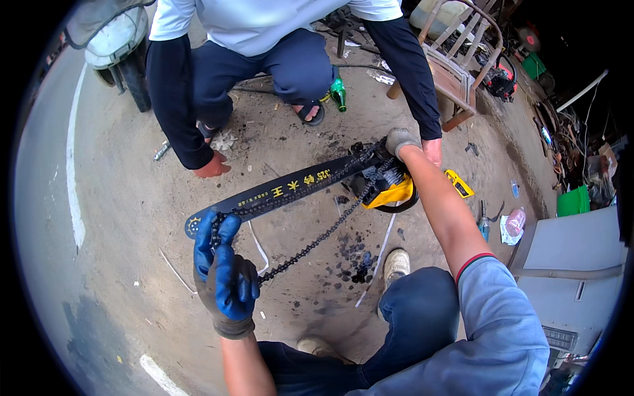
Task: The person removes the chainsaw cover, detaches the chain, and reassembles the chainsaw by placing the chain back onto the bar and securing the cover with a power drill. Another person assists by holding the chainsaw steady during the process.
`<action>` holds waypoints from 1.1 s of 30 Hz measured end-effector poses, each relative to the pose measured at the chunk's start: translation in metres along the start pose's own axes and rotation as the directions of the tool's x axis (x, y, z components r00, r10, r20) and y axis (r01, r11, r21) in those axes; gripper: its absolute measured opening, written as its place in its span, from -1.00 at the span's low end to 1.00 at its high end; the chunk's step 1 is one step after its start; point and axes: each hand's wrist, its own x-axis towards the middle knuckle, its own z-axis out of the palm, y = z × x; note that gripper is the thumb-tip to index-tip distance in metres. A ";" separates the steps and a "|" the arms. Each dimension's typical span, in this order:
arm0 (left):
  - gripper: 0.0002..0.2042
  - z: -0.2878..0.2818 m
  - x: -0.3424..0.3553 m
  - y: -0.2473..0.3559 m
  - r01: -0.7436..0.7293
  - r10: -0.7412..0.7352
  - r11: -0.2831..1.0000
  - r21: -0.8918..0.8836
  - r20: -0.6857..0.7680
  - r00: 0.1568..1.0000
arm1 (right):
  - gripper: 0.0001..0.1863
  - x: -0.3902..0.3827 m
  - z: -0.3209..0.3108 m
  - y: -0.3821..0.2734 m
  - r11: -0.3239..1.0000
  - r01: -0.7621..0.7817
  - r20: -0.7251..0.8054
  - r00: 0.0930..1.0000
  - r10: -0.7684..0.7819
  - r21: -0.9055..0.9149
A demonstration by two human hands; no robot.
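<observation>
The left grip [228,274], in a blue-coated glove, pinches the dark saw chain [316,243] at its looped end, beside the guide bar's [264,197] tip. From that grip the chain runs right and away to the yellow saw body [391,196], near the right grip [401,140], whose closure I cannot tell. Beyond the left grip is a co-worker's hand [211,165].

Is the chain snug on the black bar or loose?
Loose: one stretch of the chain runs well apart from the bar, held in the left hand.
</observation>
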 end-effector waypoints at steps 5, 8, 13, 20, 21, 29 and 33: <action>-0.44 0.021 -0.011 -0.018 0.107 -0.108 0.994 -0.021 -0.040 0.993 | -0.62 0.017 0.000 0.003 0.980 0.016 0.056 0.998 -0.005 -0.197; -0.42 0.027 -0.010 -0.018 0.078 -0.078 0.997 -0.012 -0.065 0.995 | -0.63 0.026 0.004 0.009 0.979 0.043 0.083 0.996 -0.026 -0.200; -0.39 0.030 -0.001 -0.021 -0.044 0.034 0.997 -0.065 -0.154 0.988 | -0.64 0.035 0.017 0.004 0.985 0.169 -0.124 0.979 -0.163 0.040; -0.34 0.019 0.003 -0.024 0.045 -0.046 0.981 -0.188 -0.002 0.999 | -0.64 0.058 0.021 0.010 0.978 0.137 0.062 0.990 -0.129 -0.155; -0.34 0.017 0.004 -0.026 0.052 -0.050 0.982 -0.182 0.011 0.999 | -0.65 0.061 0.020 0.010 0.964 0.148 0.110 0.986 -0.126 -0.221; -0.40 -0.026 0.020 -0.016 -0.141 0.156 0.921 -0.362 0.012 0.988 | -0.57 0.048 0.024 -0.017 0.964 0.204 -0.064 0.979 -0.196 0.169; -0.52 -0.063 0.021 -0.005 -0.174 0.128 0.889 -0.424 -0.135 0.983 | -0.58 0.053 0.028 -0.023 0.965 0.222 -0.019 0.975 -0.222 0.142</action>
